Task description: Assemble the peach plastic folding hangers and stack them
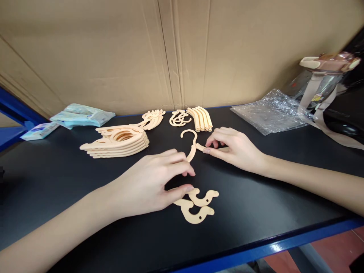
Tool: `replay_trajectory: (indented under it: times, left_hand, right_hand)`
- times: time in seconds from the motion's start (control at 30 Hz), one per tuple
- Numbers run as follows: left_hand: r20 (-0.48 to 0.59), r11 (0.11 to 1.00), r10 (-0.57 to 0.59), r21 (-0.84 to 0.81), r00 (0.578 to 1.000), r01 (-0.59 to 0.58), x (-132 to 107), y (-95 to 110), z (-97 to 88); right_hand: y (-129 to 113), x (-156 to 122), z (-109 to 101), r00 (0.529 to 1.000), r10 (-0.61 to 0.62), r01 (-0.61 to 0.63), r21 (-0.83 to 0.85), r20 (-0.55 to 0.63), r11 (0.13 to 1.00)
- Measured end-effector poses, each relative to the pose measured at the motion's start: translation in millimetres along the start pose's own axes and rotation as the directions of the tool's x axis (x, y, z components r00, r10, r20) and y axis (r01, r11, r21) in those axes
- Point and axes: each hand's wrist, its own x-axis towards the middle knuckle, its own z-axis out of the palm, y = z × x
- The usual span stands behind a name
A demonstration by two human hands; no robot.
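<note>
A cream-coloured hanger point(191, 153) with a curved hook and two jointed arms lies at the middle of the black table. My right hand point(231, 149) pinches its right arm between thumb and fingers. Nearer to me, my left hand point(156, 182) is spread, thumb and fingers apart. Its fingers pass over the lower end of the hanger's left arm; contact is unclear. By the left thumb lie two flat, duck-head-shaped pieces point(196, 217), partly covered by that hand. Each has a small hole near its tip.
A stack of cream hanger pieces point(122, 148) lies left, with a fanned group point(153, 119) behind. Loose hooks point(179, 118) and several curved arms point(200, 119) are at the back. Blue-white packets point(82, 115) sit left; clear plastic point(267, 112) and a strapped bottle point(327, 79) right. Cardboard point(113, 57) stands behind.
</note>
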Motion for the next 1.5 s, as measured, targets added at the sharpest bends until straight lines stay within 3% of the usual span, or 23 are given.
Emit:
replay_trajectory:
  times: [0.1,0.23,0.47,0.7,0.97,1.1,1.27,1.5]
  left_hand:
    - [0.070,1.000,0.017,-0.020,0.997,-0.016,-2,2,-1.5]
    - [0.086,0.998,0.025,-0.058,0.996,-0.020,-2,1,0.8]
    - [-0.001,0.997,0.062,-0.036,0.998,-0.062,-3,0,12.5]
    - [-0.027,0.985,0.172,0.035,0.985,-0.171,-1,8,18.6]
    - [-0.105,0.993,0.078,-0.086,0.991,-0.087,1,16,15.0]
    - [-0.121,0.989,-0.064,-0.139,0.991,0.047,2,5,-0.2]
    - [-0.182,0.960,-0.272,-0.119,0.945,0.253,3,-14,-19.7]
    - [-0.126,0.941,-0.325,0.058,0.937,0.334,-9,-27,-19.9]
  right_hand:
    - [-1,0,-1,0.997,-0.070,0.071,0.008,-0.013,0.997]
    - [-1,0,-2,0.993,-0.119,0.119,0.040,0.007,0.992]
    - [0,0,0,0.963,-0.271,0.270,0.037,0.000,0.962]
    - [-3,-1,-1,0.914,-0.382,0.383,0.015,0.139,0.924]
    - [-5,0,-2,0.894,-0.389,0.384,0.067,0.222,0.921]
    - [-4,0,-2,0.885,-0.409,0.407,0.059,0.222,0.912]
    - [-2,1,-4,0.907,-0.376,0.381,0.006,0.188,0.924]
    - [-10,8,-15,0.895,-0.401,0.437,-0.203,0.194,0.876]
